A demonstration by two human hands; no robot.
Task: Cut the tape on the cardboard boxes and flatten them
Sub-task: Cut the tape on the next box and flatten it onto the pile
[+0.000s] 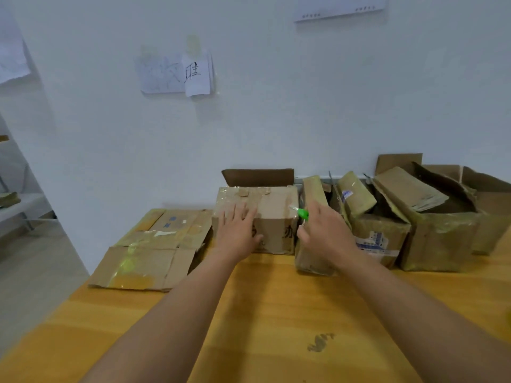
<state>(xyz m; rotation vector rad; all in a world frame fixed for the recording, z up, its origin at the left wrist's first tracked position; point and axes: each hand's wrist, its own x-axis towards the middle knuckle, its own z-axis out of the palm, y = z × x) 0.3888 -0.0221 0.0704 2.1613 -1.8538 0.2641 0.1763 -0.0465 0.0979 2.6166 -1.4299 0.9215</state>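
Box (273,217) upright, cutter (302,213) pointing left

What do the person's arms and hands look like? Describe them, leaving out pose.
Both forearms are bare to the bottom edge of the picture; no sleeves show. The left hand and right hand wear no gloves, and no rings, watch or wristband can be seen.
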